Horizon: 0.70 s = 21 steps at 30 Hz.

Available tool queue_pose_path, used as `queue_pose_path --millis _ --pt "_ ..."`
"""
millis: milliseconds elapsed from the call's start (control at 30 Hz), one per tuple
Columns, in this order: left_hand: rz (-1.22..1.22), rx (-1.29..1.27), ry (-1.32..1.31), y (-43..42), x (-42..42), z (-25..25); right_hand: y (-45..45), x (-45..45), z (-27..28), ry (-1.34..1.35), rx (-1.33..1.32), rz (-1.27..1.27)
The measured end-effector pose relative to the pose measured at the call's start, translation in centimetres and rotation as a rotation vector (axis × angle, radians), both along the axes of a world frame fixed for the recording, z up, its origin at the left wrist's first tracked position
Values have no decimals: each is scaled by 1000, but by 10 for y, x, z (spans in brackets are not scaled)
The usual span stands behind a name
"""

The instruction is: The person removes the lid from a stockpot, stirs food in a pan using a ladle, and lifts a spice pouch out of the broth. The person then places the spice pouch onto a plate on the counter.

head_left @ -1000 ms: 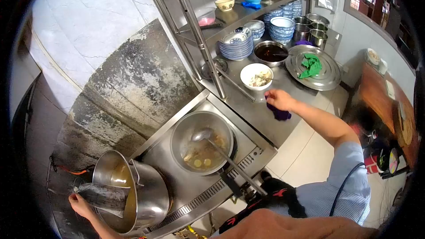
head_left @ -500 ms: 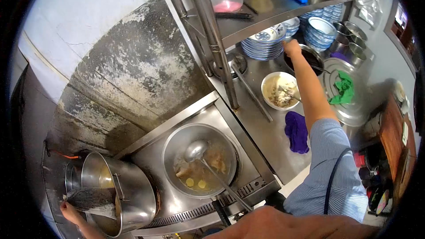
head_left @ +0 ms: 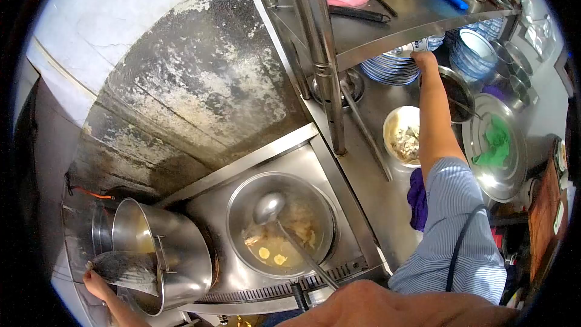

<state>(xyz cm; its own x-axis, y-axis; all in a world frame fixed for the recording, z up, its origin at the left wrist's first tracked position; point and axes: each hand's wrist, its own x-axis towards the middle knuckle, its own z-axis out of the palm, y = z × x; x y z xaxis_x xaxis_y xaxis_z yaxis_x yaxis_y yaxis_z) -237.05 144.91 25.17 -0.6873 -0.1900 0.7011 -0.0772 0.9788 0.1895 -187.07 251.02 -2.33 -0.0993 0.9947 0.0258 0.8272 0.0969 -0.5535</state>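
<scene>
My right hand (head_left: 425, 59) reaches under the shelf to a stack of blue-and-white plates (head_left: 387, 69). Its fingers are closed at the rim of the top plate (head_left: 402, 51), partly hidden by the hand itself. My left hand (head_left: 97, 283) pinches the end of a dark grey, mesh-like piece (head_left: 128, 269) that lies slanted across the mouth of a tall steel stockpot (head_left: 184, 260). A white bowl (head_left: 396, 136) with pale, chunky food stands near my right forearm. Behind the forearm is a pot of dark liquid (head_left: 455, 88).
A wide pan (head_left: 281, 181) of broth with meat holds a long-handled ladle (head_left: 268, 208). A steel post (head_left: 324, 66) carries the shelf (head_left: 357, 48) above the plates. Blue-and-white bowls (head_left: 475, 51), a round lid (head_left: 511, 188) with a green cloth (head_left: 495, 142), and a purple cloth (head_left: 417, 200) are at right.
The view has shifted, so the counter items sit farther right. My right hand has stayed at the plates, now closer over the top one. The left hand still holds the mesh-like piece.
</scene>
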Motion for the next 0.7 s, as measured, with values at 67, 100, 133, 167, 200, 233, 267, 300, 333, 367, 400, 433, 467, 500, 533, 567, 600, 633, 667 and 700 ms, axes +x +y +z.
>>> queue_pose_path --millis 67,100,133,167,200,233,267,300,333,367,400,433,467,500,533,567,600,633,667,700 --pt "6 -50 -14 -12 -8 -7 -9 -1 5 -75 157 -22" --pt "9 -94 -16 -19 -12 -8 -5 0 1 0 160 -43" --pt "11 -136 -14 -15 -11 -4 0 2 -4 77 165 -63" --pt "2 -98 4 -10 -10 -4 4 3 -8 153 172 -82" --pt "-6 -59 22 -3 -8 -6 14 4 -5 243 96 -162" --pt "-13 -19 40 3 -5 -7 -9 2 28 261 -10 -189" --pt "-15 -20 46 2 -7 -8 -40 -2 67 274 -117 -217" --pt "-17 -20 52 -3 -12 -10 -32 0 65 214 -6 -254" --pt "-18 -22 57 -3 -13 -10 -15 3 56 153 102 -292" --pt "-5 -36 66 -10 -18 -11 2 4 45 91 210 -328" --pt "9 -50 74 -14 -21 -12 18 2 38 197 191 -429" --pt "23 -65 81 -11 -19 -12 22 -4 38 303 172 -529" --pt "23 -60 79 -9 -16 -12 25 -4 39 256 167 -492" --pt "23 -54 78 -5 -11 -11 27 -3 39 210 163 -456" --pt "24 -47 81 3 -4 -9 1 -3 60 14 176 -283" --pt "32 -51 57 14 6 -5 -19 -4 73 -183 184 -107" --pt "39 -56 32 28 16 -1 -13 -5 70 -125 149 -122" --pt "46 -59 5 34 21 0 -7 -6 69 -70 115 -137" --pt "39 -70 8 33 21 0 -2 -6 66 -15 81 -151" --pt "33 -82 10 31 20 -1 2 -7 61 9 96 -196"
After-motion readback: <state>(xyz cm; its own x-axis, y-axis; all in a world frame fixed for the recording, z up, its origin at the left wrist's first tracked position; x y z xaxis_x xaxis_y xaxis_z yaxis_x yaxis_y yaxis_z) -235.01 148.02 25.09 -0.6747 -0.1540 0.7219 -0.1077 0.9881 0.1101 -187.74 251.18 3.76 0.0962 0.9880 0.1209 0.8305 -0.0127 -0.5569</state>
